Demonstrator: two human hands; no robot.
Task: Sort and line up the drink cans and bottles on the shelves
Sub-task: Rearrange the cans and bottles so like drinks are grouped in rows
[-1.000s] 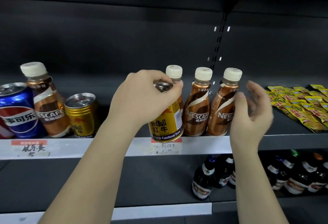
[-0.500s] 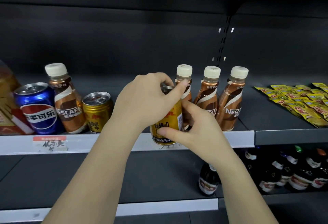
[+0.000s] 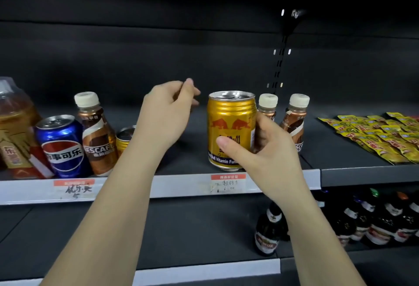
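The right hand (image 3: 260, 149) wraps around a gold aluminium Red Bull can (image 3: 230, 127), thumb across its printed front and fingers curled behind its right side, the can upright at the front edge of the dark grey upper shelf (image 3: 340, 156), just above a handwritten white price tag (image 3: 227, 182). The left hand (image 3: 165, 113) hovers just left of the can, clear of it, fingers loosely curled and gripping nothing. Close behind the can's right side stand two brown Nescafé coffee bottles with cream caps (image 3: 294, 122), partly hidden by the right hand. Left of the left forearm, a second gold can (image 3: 124, 137) peeks out, beside a third brown Nescafé bottle (image 3: 96, 133) and a blue Pepsi can (image 3: 62, 145), all touching or nearly so. A large amber tea bottle (image 3: 15, 127) fills the far left edge. Yellow snack sachets (image 3: 376, 136) lie flat on the shelf's right section, well apart from the can. Dark glass bottles (image 3: 267, 231) stand on the lower shelf.
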